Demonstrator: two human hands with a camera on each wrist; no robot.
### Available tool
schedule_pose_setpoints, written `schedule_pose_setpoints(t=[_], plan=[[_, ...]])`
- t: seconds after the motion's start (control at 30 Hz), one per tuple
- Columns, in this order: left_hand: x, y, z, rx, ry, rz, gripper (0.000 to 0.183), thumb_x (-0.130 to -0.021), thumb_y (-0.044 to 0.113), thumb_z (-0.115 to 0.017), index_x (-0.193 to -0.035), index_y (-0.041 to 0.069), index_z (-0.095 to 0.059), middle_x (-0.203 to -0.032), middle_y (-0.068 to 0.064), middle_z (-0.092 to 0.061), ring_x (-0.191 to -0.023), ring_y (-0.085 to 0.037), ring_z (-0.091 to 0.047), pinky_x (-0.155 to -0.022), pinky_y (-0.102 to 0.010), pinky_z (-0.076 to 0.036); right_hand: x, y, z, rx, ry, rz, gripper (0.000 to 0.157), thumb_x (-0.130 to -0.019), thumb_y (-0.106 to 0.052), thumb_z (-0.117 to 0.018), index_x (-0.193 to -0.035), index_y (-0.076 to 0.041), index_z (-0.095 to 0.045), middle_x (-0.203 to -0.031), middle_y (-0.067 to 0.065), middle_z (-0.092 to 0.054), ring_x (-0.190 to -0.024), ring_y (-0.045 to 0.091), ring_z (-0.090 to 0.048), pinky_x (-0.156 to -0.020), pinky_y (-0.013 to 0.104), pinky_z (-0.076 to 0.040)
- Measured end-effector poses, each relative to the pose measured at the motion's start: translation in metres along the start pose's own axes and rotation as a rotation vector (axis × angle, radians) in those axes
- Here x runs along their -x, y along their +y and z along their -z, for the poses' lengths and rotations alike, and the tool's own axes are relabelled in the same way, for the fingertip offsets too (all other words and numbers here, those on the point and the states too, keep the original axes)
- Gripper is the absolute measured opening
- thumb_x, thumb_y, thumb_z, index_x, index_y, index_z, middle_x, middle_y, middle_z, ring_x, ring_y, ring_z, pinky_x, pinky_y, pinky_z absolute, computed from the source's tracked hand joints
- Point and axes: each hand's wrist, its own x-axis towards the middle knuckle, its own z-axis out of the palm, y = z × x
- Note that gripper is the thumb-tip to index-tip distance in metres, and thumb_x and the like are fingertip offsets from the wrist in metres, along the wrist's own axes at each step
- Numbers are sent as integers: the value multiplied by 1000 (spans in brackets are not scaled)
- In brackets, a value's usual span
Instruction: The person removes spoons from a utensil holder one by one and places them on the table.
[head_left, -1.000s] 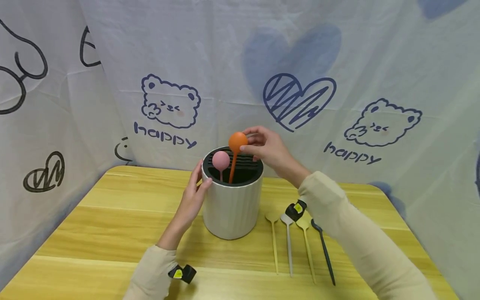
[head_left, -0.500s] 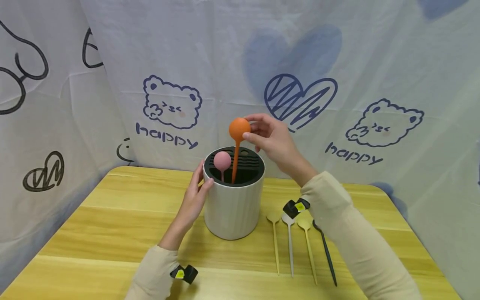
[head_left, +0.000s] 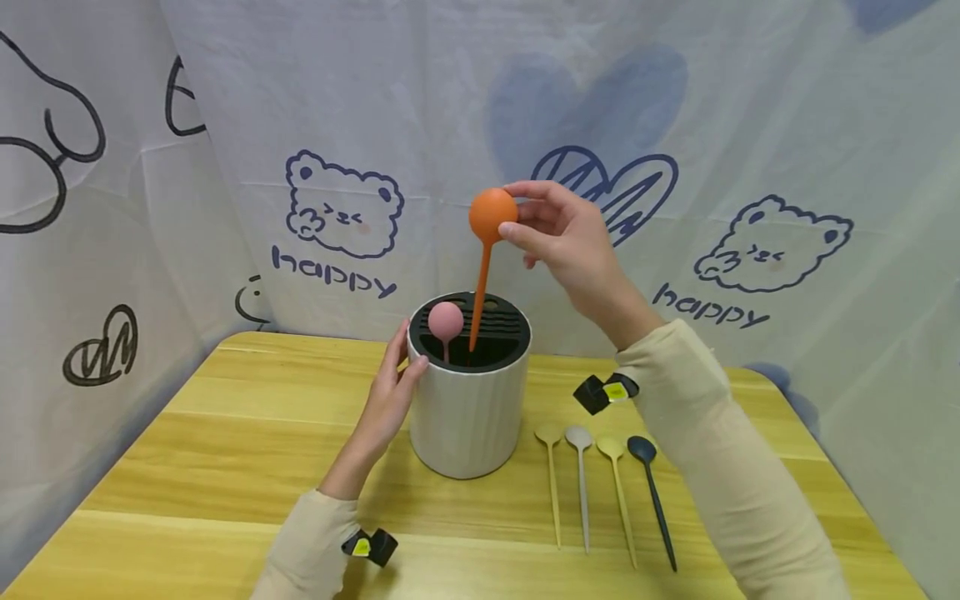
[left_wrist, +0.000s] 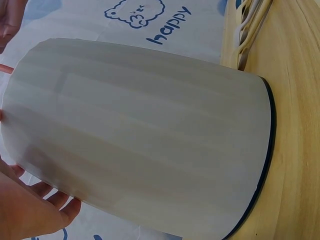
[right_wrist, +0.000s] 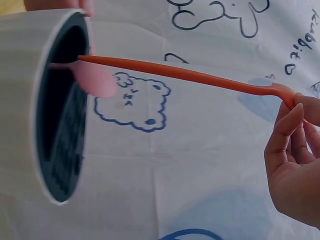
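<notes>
My right hand (head_left: 577,246) pinches an orange spoon (head_left: 492,215) by its round bowl, thumb in front. Its handle hangs down, with the tip right at the dark opening of a white ribbed utensil holder (head_left: 467,421). In the right wrist view the orange spoon (right_wrist: 190,75) stretches from the fingers to the holder's mouth. A pink spoon (head_left: 446,320) stands bowl up in the holder's black slotted insert (head_left: 510,332). My left hand (head_left: 386,392) holds the holder's left side near the rim, thumb in front; the left wrist view shows its fingers along the ribbed wall (left_wrist: 140,125).
Right of the holder, several spoons lie side by side on the wooden table (head_left: 225,433): gold, a grey spoon (head_left: 579,437), pale yellow, and a dark spoon (head_left: 642,450). A printed white cloth (head_left: 450,108) hangs behind the table.
My right hand has raised the orange spoon up and slightly right, drawing most of its handle out of the holder. The dark spoon's bowl is uncovered. The left hand stays on the holder.
</notes>
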Motion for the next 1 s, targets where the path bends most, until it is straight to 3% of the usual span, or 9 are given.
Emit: schedule_pose_setpoints(t=[0.37,1.0], plan=[[1,0,1,-5,4,2,63,-102,28,-43,-156,11,-14,-159,-10,-15,-143,-30,-20,-113,-50,-22,-2,-19,4,-99,2,5,38,-88,4,-65,-125,1,-58,-102,14,-65,-84,26,-58,-59,25,-48],[2,1,0,-5,1,3,63,-102,28,-43,-156,12,-15,-159,-11,-15,-143,-31,-19,-113,-49,-22,24,-1,10,-123,-14,-108,39,-90,3,-62,-128,1,-55,-104,9,-64,-81,21,-56,-58,22,-48]])
